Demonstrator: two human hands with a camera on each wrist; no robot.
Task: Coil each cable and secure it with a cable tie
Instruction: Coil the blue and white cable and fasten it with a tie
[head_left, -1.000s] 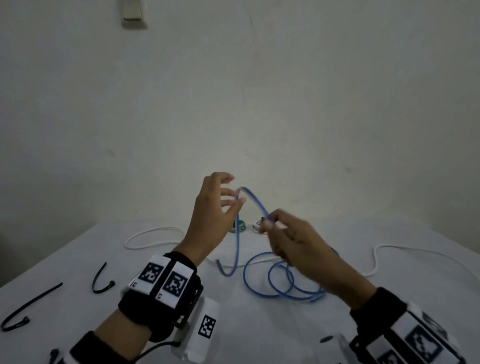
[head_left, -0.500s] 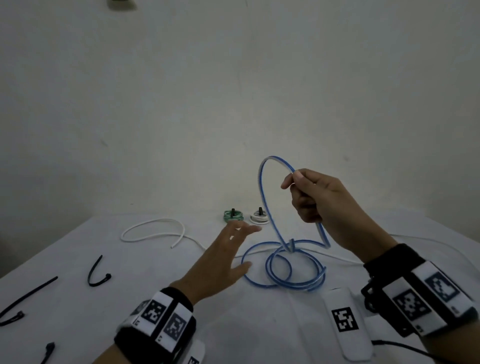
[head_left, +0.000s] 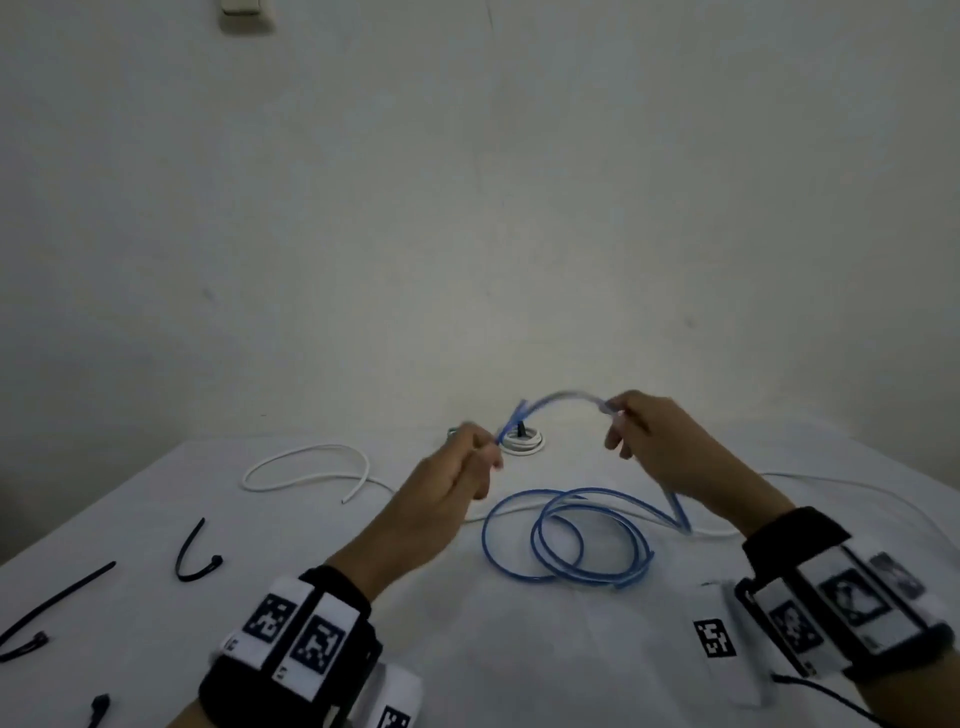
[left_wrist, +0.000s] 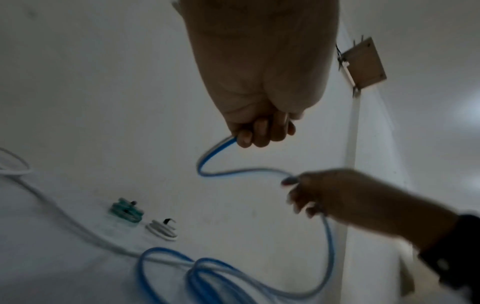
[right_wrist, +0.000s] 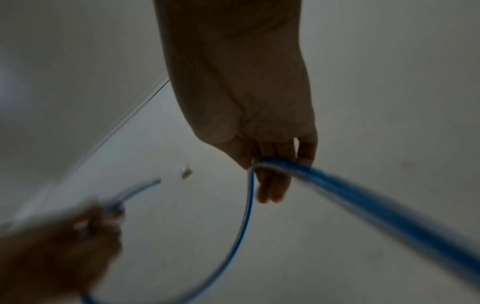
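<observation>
In the head view, a raised arc of thin, glossy blue cable (head_left: 566, 535) was pinched by the left hand (head_left: 457, 467) and the right hand (head_left: 654, 447), above loose loops lying unfastened on the white table (head_left: 130, 519). At nine o'clock, black cable ties (head_left: 195, 553) lay unused; a white cable (head_left: 306, 467) lay uncoiled. Two small tied coils (head_left: 522, 441) sat at twelve o'clock. In the left wrist view, the fingers (left_wrist: 259, 131) were curled round the cable. In the right wrist view, the cable was held under curled fingers (right_wrist: 272, 164).

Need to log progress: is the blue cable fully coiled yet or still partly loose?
Partly loose. A few loops of the thin blue cable lie on the white table; its free end arcs between left hand and right hand.
</observation>
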